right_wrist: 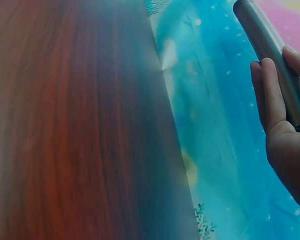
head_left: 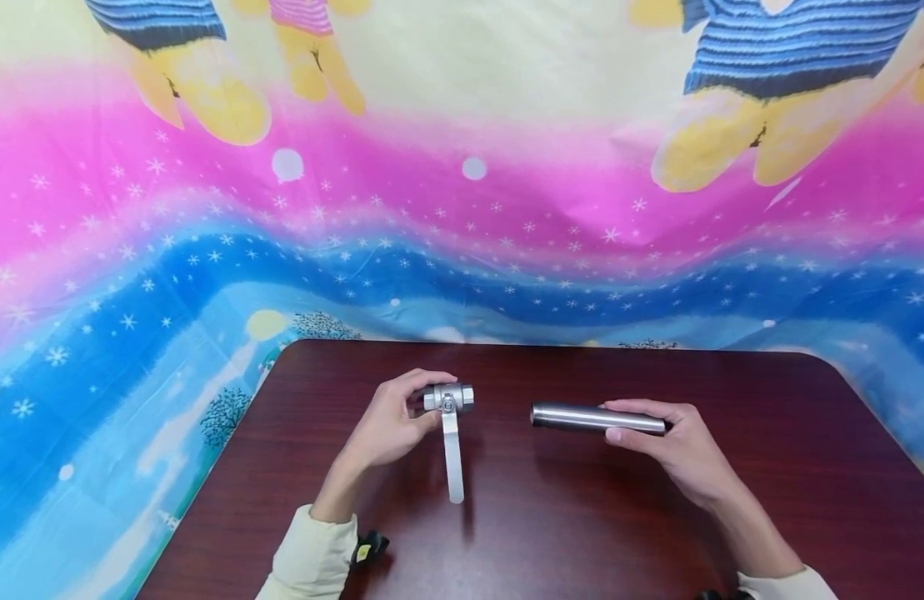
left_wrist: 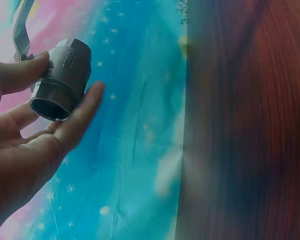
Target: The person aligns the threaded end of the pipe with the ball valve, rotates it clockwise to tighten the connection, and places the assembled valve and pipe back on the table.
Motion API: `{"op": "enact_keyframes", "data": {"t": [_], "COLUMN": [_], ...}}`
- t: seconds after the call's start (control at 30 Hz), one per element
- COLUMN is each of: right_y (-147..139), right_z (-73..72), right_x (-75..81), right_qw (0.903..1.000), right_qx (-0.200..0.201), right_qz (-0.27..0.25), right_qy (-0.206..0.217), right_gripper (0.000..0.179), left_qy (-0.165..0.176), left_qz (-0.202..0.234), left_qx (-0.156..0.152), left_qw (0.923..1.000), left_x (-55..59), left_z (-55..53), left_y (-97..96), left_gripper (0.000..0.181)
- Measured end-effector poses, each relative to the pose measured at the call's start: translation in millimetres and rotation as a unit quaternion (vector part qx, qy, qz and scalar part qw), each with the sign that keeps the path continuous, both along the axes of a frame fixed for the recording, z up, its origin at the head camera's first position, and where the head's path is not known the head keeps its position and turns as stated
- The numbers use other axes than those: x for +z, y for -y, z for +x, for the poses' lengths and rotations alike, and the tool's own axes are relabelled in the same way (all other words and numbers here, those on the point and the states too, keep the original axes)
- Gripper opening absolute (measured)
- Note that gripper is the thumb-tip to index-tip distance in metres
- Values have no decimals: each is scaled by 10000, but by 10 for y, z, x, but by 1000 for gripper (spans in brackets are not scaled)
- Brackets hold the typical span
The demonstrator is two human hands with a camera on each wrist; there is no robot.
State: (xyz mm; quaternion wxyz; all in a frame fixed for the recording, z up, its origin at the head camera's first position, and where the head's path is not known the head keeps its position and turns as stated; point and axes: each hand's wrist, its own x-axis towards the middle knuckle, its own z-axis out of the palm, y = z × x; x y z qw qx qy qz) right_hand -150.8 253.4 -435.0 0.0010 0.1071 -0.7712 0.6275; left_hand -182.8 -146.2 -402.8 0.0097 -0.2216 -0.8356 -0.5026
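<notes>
My left hand (head_left: 392,423) grips a metal ball valve (head_left: 462,398) by its body, thumb on the near side and fingers behind. The valve's flat lever handle (head_left: 452,462) points toward me in the head view. In the left wrist view, one open round end of the valve (left_wrist: 70,65) shows. My right hand (head_left: 686,450) pinches a straight steel pipe (head_left: 566,415) near its right end, between thumb and fingers. That pipe lies roughly level, its left end facing the valve across a gap. The right wrist view shows the pipe (right_wrist: 275,45) along the fingers.
Both hands are above a dark red-brown wooden table (head_left: 581,533) with rounded far corners. Behind it hangs a colourful printed cloth (head_left: 462,208). A black strap piece (head_left: 372,547) sits at the left sleeve (head_left: 312,554).
</notes>
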Motion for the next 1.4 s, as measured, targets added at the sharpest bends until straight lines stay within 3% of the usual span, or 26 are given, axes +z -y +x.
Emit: {"op": "enact_keyframes", "data": {"t": [0.2,0.57,0.93,1.27,1.4], "right_y": [109,228,356,423,425], "right_z": [-76,-229,-326,-370,-397], "right_x": [29,124,171,208,234], "right_qw": [9998,9997,9992,9973,9980], "right_qx": [-62,-75,-85,171,240], "right_qz": [-142,-236,-377,-720,-576], "right_qy": [-106,-73,-88,-5,49], "right_gripper": [40,40,42,40,40], "left_qy": [-28,-298,-197,-45,-21], "left_qz": [168,320,508,692,704], "left_qx": [-117,-42,1,-80,-79], "left_qw": [9998,9990,9985,9976,9975], "left_x": [33,99,121,137,150], "left_z": [-10,-85,-155,-198,-213], "left_y": [-98,-237,-307,-347,-361], "left_gripper": [48,50,50,49,49]}}
